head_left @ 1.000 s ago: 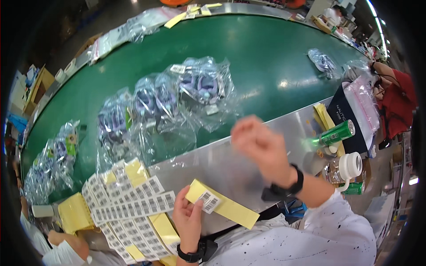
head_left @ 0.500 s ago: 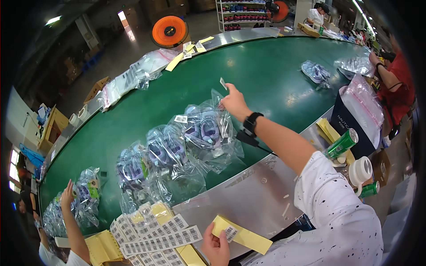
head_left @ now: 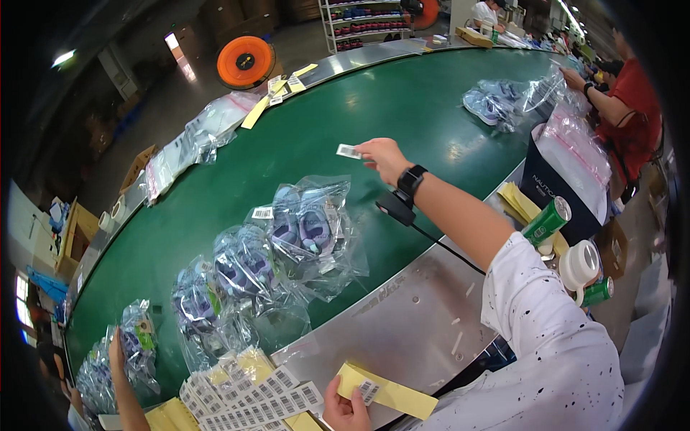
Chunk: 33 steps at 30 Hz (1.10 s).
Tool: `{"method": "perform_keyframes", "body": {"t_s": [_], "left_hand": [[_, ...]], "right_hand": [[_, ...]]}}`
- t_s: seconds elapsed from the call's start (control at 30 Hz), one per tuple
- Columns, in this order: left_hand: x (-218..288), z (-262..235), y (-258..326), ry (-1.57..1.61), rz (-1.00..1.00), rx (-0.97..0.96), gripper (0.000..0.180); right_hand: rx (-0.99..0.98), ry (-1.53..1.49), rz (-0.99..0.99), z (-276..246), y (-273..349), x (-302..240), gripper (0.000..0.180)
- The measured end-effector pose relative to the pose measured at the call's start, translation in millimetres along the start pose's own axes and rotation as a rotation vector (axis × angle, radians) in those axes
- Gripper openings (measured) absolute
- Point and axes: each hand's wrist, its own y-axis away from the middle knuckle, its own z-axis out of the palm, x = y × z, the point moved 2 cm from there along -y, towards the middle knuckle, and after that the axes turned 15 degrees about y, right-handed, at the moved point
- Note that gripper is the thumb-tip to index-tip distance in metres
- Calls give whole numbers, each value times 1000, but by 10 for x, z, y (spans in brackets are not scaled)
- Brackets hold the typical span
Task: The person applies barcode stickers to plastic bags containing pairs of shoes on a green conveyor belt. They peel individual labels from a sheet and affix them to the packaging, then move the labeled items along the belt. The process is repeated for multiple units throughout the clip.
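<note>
My right hand (head_left: pixel 384 159) pinches a small white barcode label (head_left: pixel 348 151) above the green surface, just beyond the nearest bagged shoes. Down at the lower edge, my left hand (head_left: pixel 347 409) grips a yellow backing strip (head_left: pixel 395 394) that carries one barcode label. To the left of my right hand lies a clear bag of blue-purple shoes (head_left: pixel 314 224), with a white label on its upper left. Two more bagged pairs (head_left: pixel 244 258) lie against it in a row. Sheets of barcode labels (head_left: pixel 251 402) overlap beside my left hand.
A metal ledge (head_left: pixel 402 323) borders the green table (head_left: pixel 402 93). Green cans (head_left: pixel 548 221), a white mug (head_left: pixel 578 264) and a dark box (head_left: pixel 557 187) of plastic bags stand at right. A co-worker in red (head_left: pixel 622 100) handles bagged shoes; another's arm (head_left: pixel 123 381) reaches in at left.
My right hand has drawn away from the nearest shoe bag, and the label in it now lies flatter. The whole view has shifted. The co-worker in red has raised a bag's plastic.
</note>
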Motion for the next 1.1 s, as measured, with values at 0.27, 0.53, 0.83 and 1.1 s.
{"method": "perform_keyframes", "body": {"t_s": [0.27, 0.53, 0.83, 1.1], "left_hand": [[61, 30, 26, -120, -32, 18, 38], [24, 97, 15, -95, -29, 8, 38], [-117, 98, 6, -109, -61, 19, 38], [-175, 128, -2, -98, -12, -4, 38]], "right_hand": [[-288, 90, 395, 425, -137, 132, 40], [-357, -293, 558, 505, 5, 366, 35], [-421, -425, 441, 635, 11, 273, 24], [-293, -253, 322, 679, 125, 219, 21]]}}
